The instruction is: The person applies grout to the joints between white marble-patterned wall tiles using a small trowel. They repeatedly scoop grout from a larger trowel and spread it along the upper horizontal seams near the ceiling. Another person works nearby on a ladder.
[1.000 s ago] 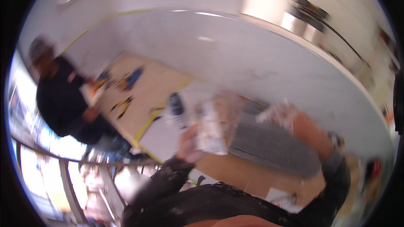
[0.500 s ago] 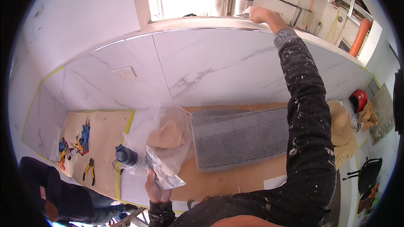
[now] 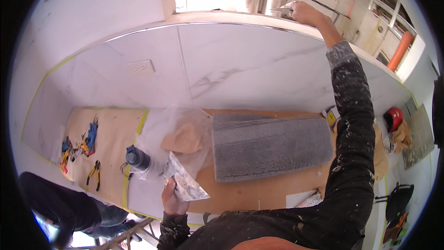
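Observation:
My right hand (image 3: 309,15) is stretched far ahead at the top of the low wall, closed round a putty knife (image 3: 281,9). Its thin blade points left, just over the pale ledge (image 3: 222,17). Low in front of me, my left hand (image 3: 174,200) grips a broad metal scraper (image 3: 188,183) smeared with whitish filler; its handle is mostly hidden by my fingers. Beyond that blade lie a clear plastic bag (image 3: 159,125) with something tan inside and a dark blue bottle (image 3: 138,157).
A folded grey mat (image 3: 273,148) rests on brown board. Pliers (image 3: 94,176) and blue gloves (image 3: 92,139) lie on the left covering. Another person (image 3: 60,203) stands at lower left by a ladder (image 3: 134,236). A red helmet (image 3: 393,119) and an orange pipe (image 3: 400,51) are at right.
My right hand with the putty knife has shifted right along the ledge, and more of its blade shows. The left scraper has turned and moved slightly right. The view has tilted a little.

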### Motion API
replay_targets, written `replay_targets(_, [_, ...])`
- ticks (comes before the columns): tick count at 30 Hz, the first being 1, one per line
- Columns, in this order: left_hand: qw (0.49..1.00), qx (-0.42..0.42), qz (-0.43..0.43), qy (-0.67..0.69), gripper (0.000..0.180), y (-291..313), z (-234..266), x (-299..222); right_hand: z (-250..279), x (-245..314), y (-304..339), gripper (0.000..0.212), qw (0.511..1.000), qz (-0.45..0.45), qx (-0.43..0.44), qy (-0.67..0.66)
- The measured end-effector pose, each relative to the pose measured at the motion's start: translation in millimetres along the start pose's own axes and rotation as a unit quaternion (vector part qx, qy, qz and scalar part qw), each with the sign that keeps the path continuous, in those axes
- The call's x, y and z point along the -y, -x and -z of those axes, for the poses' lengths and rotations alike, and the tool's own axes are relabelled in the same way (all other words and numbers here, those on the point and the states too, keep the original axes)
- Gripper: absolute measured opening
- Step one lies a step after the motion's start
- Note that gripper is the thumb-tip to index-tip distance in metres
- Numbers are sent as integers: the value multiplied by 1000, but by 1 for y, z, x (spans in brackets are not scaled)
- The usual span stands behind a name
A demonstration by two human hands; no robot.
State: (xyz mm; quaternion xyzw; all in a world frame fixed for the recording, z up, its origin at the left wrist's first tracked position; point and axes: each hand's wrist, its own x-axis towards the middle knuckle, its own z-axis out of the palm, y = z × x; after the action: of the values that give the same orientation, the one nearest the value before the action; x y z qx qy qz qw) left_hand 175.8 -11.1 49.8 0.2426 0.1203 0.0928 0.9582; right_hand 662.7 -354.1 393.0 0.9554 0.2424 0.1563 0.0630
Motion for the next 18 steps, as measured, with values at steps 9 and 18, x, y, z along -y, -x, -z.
replay_targets(9, [997, 4, 1, 71, 36, 42, 8, -13, -84, 42, -92, 41, 993, 37, -70, 90])
replay_targets(18, [981, 68, -44, 175, 39, 60, 29, -28, -100, 192, 232, 41, 953, 11, -14, -304])
